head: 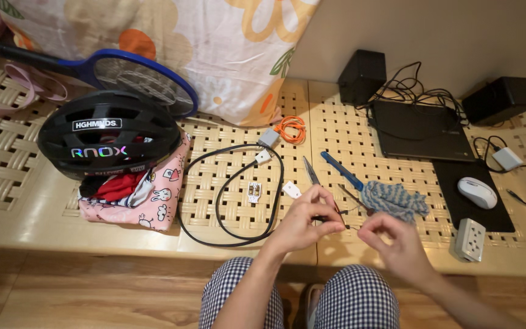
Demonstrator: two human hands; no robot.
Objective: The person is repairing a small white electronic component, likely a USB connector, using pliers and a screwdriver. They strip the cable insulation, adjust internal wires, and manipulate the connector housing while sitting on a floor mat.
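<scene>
My left hand [308,218] pinches the end of a black cable [226,234] that loops across the woven bench top [348,140]. My right hand [397,244] is just to its right, fingertips closed on the thin wire strand [349,226] sticking out of that cable end. Just beyond the hands lie small metal cutters [310,170], a blue-handled screwdriver [342,171] and a blue striped cloth [395,199]. Two small white plug parts [254,192] [291,190] rest inside and beside the cable loop. My knees in checked trousers [354,298] are below.
A black helmet [108,135] sits on pink clothing [153,207] at left, behind it a blue swatter racket [147,79]. An orange cable [290,128] and white adapter [268,137] lie mid-bench. At right: laptop [421,129], two black speakers [362,74] [499,99], mouse [477,192], white socket block [470,239].
</scene>
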